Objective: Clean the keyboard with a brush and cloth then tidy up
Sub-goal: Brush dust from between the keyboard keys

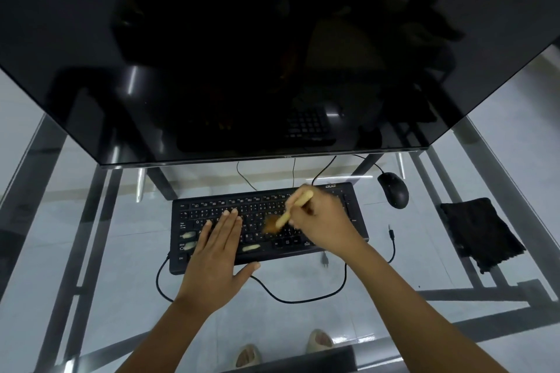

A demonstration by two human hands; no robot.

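A black keyboard (212, 209) lies on the glass table in front of the monitor. Pale smudges mark some keys on its left side and near the space bar. My left hand (216, 254) rests flat on the keyboard's left half, fingers apart, holding nothing. My right hand (321, 221) grips a small brush (288, 216) with a light wooden handle; its brown bristles are blurred over the middle keys. A black cloth (481, 233) lies crumpled on the table to the right, apart from both hands.
A large dark monitor (272, 54) overhangs the back of the glass table (106, 297). A black mouse (394, 189) sits right of the keyboard. A black cable (303, 300) loops in front of the keyboard. Feet in sandals show through the glass below.
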